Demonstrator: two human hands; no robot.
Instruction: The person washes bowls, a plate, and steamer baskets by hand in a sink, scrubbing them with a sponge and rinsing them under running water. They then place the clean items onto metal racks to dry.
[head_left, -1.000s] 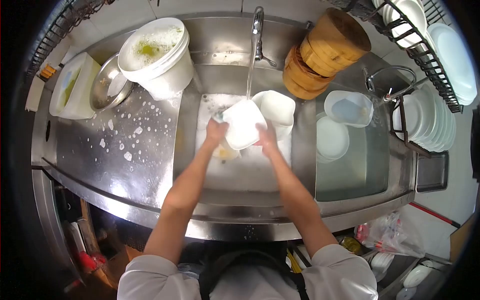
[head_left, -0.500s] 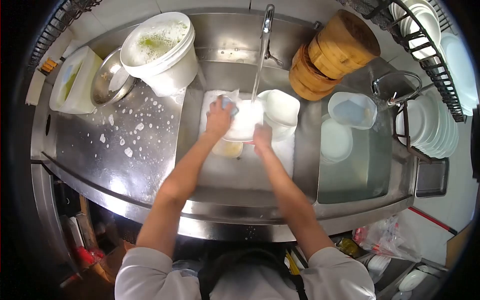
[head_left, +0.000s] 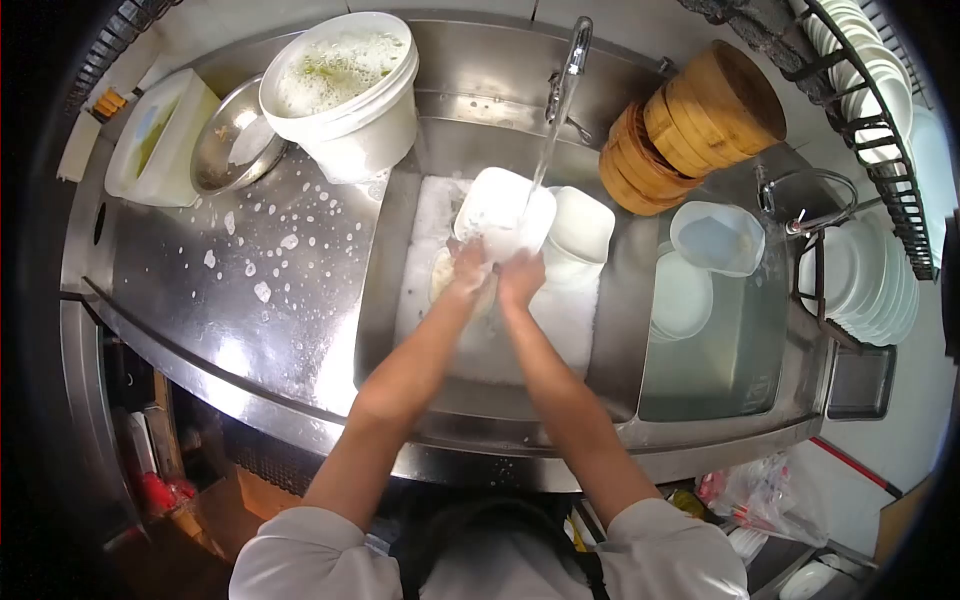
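A white, squarish dish (head_left: 497, 204) is tilted under the running water (head_left: 546, 150) in the soapy sink. My left hand (head_left: 469, 266) is closed at its near left edge, slightly blurred. Close beside it, my right hand (head_left: 521, 278) grips the near right edge, fingers partly hidden. A stack of white square dishes (head_left: 582, 226) sits in the foam to the right. Behind my left wrist, a pale yellowish round item (head_left: 442, 275) is partly covered. The bluish scrubber does not show now.
A bucket of suds (head_left: 345, 140), a metal bowl (head_left: 215, 160) and a pale tub (head_left: 150, 165) stand left. Wooden steamers (head_left: 690, 130) rise behind the right basin (head_left: 740, 370), where dishes lie in water. Racks of plates (head_left: 855, 270) line the right side; the tap (head_left: 578, 50) overhangs the sink.
My left hand has come down and right, from the dish's upper left to its near edge. The bluish scrubber it held is out of sight. The dish is tipped under the stream.
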